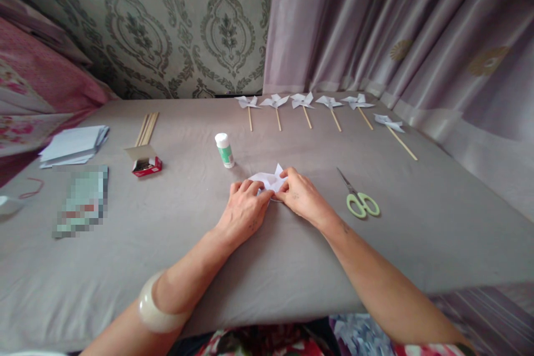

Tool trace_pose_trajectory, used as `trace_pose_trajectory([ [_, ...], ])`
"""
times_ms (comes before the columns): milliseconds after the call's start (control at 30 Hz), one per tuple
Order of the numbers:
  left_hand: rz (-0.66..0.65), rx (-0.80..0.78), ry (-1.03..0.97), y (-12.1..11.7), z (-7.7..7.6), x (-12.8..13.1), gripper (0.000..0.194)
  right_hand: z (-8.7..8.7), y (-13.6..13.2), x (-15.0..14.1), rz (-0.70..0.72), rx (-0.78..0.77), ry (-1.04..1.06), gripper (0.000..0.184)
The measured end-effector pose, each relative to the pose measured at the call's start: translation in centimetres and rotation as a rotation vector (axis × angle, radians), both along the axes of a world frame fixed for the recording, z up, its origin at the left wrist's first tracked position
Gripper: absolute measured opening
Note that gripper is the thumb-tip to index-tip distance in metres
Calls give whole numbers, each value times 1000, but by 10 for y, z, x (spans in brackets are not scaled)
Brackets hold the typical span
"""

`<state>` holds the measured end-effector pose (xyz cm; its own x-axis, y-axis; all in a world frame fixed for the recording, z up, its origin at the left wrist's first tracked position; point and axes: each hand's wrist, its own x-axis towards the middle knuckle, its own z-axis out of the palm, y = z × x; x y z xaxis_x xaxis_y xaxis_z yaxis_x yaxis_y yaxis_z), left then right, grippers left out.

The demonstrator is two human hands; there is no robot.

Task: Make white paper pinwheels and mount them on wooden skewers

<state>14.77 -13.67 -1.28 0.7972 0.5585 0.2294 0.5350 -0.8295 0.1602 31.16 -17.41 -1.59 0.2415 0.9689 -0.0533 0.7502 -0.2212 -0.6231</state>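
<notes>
A white paper pinwheel (272,181) without a visible stick lies at the middle of the cloth-covered table (292,267). My left hand (246,206) is closed on its left and near side, fingers curled over the paper. On the right side, my right hand (300,194) pinches a paper blade between thumb and fingers. Both hands partly hide the paper. A white and green glue stick (225,151) stands upright just beyond my left hand. To the right of my right hand lie scissors (362,204) with light green handles.
Several finished pinwheels (302,101) on wooden sticks line the far right edge. At left are a stack of white paper (75,144), wooden sticks (147,129), an open small red box (147,167) and a blurred packet (82,200). A curtain (334,28) hangs behind.
</notes>
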Motion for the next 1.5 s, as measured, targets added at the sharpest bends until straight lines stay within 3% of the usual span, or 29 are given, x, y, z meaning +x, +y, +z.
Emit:
trace_pose_trajectory([
  [233, 2, 1, 13, 0, 1, 0, 29, -3, 0, 2, 27, 23, 23, 39],
  [433, 3, -4, 12, 0, 2, 0, 29, 2, -3, 1, 77, 51, -1, 22],
  [700, -3, 18, 28, 0, 1, 0, 28, 7, -4, -1, 117, 25, -63, 18],
  [1033, -5, 30, 51, -4, 1, 0, 26, 14, -16, -2, 291, 64, -345, 27],
  [1400, -28, 62, 35, -10, -1, 0, 21, 26, 3, 1, 447, 22, -493, 21],
  [1500, -37, 60, 3, -11, -1, 1, 29, 23, 3, 3, 465, 58, -528, 21],
])
